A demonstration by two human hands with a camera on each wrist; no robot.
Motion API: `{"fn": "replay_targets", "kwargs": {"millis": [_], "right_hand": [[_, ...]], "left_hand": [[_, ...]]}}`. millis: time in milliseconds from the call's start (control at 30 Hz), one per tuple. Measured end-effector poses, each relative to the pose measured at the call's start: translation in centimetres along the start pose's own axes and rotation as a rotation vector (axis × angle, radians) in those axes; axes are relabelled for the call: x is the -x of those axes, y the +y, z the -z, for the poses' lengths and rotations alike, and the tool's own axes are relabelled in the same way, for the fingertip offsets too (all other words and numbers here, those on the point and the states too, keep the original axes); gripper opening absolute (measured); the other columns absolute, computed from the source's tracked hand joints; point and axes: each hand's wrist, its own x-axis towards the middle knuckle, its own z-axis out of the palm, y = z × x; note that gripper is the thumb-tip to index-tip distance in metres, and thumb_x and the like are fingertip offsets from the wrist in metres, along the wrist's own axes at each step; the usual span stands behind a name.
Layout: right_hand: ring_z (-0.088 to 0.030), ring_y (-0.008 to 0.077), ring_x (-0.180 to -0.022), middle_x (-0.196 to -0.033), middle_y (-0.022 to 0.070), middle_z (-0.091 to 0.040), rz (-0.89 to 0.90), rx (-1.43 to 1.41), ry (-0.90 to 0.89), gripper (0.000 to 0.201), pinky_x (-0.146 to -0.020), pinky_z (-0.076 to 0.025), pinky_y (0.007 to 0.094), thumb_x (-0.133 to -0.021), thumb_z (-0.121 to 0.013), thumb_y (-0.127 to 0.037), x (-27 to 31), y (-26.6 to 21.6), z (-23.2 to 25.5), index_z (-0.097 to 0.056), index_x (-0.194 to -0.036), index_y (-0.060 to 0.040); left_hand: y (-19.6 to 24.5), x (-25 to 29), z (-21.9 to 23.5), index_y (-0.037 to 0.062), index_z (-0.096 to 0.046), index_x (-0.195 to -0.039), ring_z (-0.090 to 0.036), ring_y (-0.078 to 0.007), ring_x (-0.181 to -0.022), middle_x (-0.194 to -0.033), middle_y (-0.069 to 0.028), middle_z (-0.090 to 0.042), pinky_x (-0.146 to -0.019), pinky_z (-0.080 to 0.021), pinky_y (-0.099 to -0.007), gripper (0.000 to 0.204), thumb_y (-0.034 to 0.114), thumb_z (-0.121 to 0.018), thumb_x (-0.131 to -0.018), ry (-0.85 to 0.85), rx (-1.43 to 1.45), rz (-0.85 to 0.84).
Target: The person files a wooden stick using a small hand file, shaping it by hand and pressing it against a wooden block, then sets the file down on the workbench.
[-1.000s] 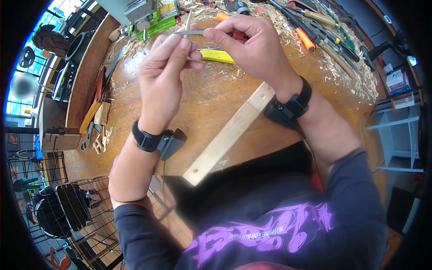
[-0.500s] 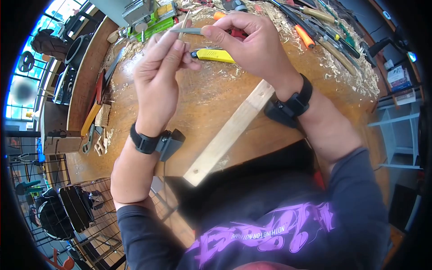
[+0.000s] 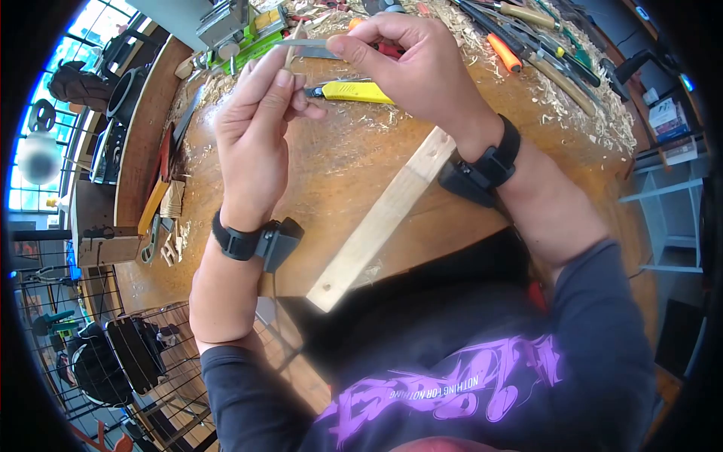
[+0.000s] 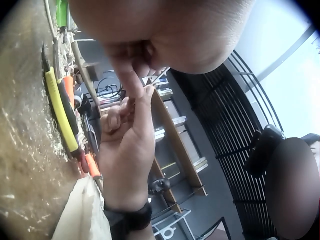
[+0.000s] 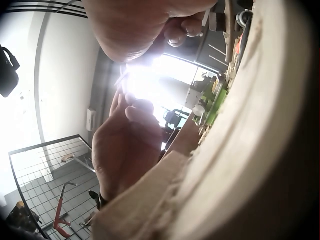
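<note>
Curled pale wood shavings (image 3: pixel 606 135) litter the brown wooden worktop (image 3: pixel 324 188)

They lie thick toward the far right corner, around a spread of orange- and wooden-handled hand tools (image 3: pixel 503 51). A yellow-handled utility knife (image 3: pixel 354 91) lies toward the far edge, a green-and-silver metal fixture (image 3: pixel 248 47) farther left. One long pale plank (image 3: pixel 380 218) pokes just past the near edge.

Shirt (image 3: pixel 591 377): dark navy
Sleeves (image 3: pixel 252 388): short, ending near the elbows
Print (image 3: pixel 512 384): purple, jagged and looping, across the chest
Words (image 3: pixel 434 388): small, pale, "NOTHING FOR NOTHING"
Straps (image 3: pixel 237 241): black, one per wrist
Boxes (image 3: pixel 282 245): black, angular, one per strap
Cable (image 3: pixel 274 282): thin, below the left box
</note>
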Motion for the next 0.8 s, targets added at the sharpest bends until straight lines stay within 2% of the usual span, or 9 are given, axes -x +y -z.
{"fn": "replay_targets", "kwargs": {"millis": [100, 200, 267, 367, 467, 567, 633, 767, 800], "right_hand": [[-0.06, 0.0057, -0.061, -0.071, 0.0014, -0.073, 0.028, 0.059, -0.014, 0.024, -0.057, -0.047, 0.0259, -0.1, -0.084, -0.027, -0.1, 0.2, 0.3, -0.084, -0.1, -0.0033], [-0.059, 0.0049, -0.061, -0.07, 0.0009, -0.071, 0.03, 0.04, 0.026, 0.025, -0.056, -0.046, 0.0258, -0.1, -0.084, -0.027, 0.0, -0.9, 0.1, -0.084, -0.099, -0.0028], [-0.05, 0.0069, -0.058, -0.068, -0.0001, -0.067, -0.025, -0.047, -0.033, 0.026, -0.054, -0.04, 0.0275, -0.107, -0.073, -0.02, -0.5, -1.7, 0.6, -0.079, -0.092, 0.0016], [-0.05, 0.0051, -0.061, -0.072, 0.0002, -0.07, -0.058, -0.007, -0.022, 0.017, -0.055, -0.039, 0.0271, -0.102, -0.079, -0.015, -0.3, -3.3, 0.8, -0.081, -0.097, 0.0012], [-0.05, 0.0048, -0.062, -0.072, 0.0016, -0.069, -0.047, -0.009, 0.002, 0.017, -0.055, -0.039, 0.0272, -0.102, -0.078, -0.014, -0.6, -3.5, 0.4, -0.082, -0.097, 0.0018], [-0.051, 0.0053, -0.062, -0.072, 0.0028, -0.069, -0.145, -0.04, -0.054, 0.017, -0.055, -0.039, 0.0274, -0.101, -0.078, -0.014, -0.6, -3.2, 0.9, -0.081, -0.098, 0.0024], [-0.052, 0.0052, -0.062, -0.072, 0.0026, -0.069, -0.118, -0.021, -0.035, 0.016, -0.055, -0.04, 0.0273, -0.101, -0.078, -0.013, -0.6, -3.4, 0.5, -0.081, -0.098, 0.0024], [-0.054, 0.0042, -0.065, -0.073, 0.0009, -0.07, -0.045, 0.035, -0.029, 0.016, -0.056, -0.041, 0.0266, -0.102, -0.079, -0.013, -0.5, -3.4, 0.6, -0.082, -0.098, 0.0018], [-0.054, 0.0042, -0.065, -0.073, 0.0009, -0.07, -0.044, 0.035, -0.026, 0.016, -0.056, -0.041, 0.0266, -0.102, -0.079, -0.013, -0.3, -2.1, 0.5, -0.082, -0.098, 0.0018]], "left_hand": [[-0.5, 0.2, -0.3, -0.0038, -0.061, -0.151, -0.066, -0.0128, -0.097, -0.121, -0.008, -0.063, -0.085, -0.067, -0.0331, 0.04, 0.0, -0.057, -0.112, -0.039, -0.027, 0.075], [0.0, 0.0, -0.4, -0.0024, -0.06, -0.153, -0.066, -0.0126, -0.096, -0.123, -0.0077, -0.063, -0.085, -0.067, -0.0332, 0.041, 0.001, -0.057, -0.112, -0.03, -0.024, 0.037], [0.1, -0.1, -0.2, -0.0022, -0.059, -0.153, -0.066, -0.0125, -0.096, -0.123, -0.0078, -0.063, -0.085, -0.067, -0.0331, 0.041, 0.001, -0.057, -0.112, -0.048, -0.028, 0.032], [0.3, -0.1, -0.4, -0.0017, -0.059, -0.154, -0.066, -0.0122, -0.095, -0.122, -0.0076, -0.064, -0.084, -0.067, -0.0327, 0.042, 0.002, -0.058, -0.113, -0.054, -0.041, 0.036], [0.0, 0.2, -0.5, -0.0011, -0.059, -0.154, -0.066, -0.0121, -0.093, -0.118, -0.0074, -0.064, -0.083, -0.066, -0.0321, 0.042, 0.004, -0.058, -0.113, -0.045, -0.067, 0.092], [0.3, -0.2, 0.0, -0.0005, -0.061, -0.153, -0.065, -0.0125, -0.091, -0.117, -0.0072, -0.064, -0.083, -0.066, -0.0313, 0.041, 0.005, -0.059, -0.113, -0.056, -0.075, 0.006], [-0.2, 0.1, -0.6, -0.0017, -0.063, -0.151, -0.065, -0.012, -0.091, -0.117, -0.007, -0.064, -0.082, -0.065, -0.0305, 0.039, 0.004, -0.058, -0.113, -0.04, -0.094, 0.077], [0.6, -0.3, -0.5, -0.0029, -0.064, -0.149, -0.068, -0.0112, -0.091, -0.118, -0.0073, -0.066, -0.081, -0.064, -0.0279, 0.037, 0.005, -0.059, -0.113, -0.013, -0.151, -0.009], [0.5, -0.3, -0.5, -0.0029, -0.064, -0.149, -0.068, -0.0112, -0.091, -0.118, -0.0073, -0.066, -0.081, -0.064, -0.0279, 0.037, 0.005, -0.059, -0.113, -0.016, -0.153, -0.01]]}}
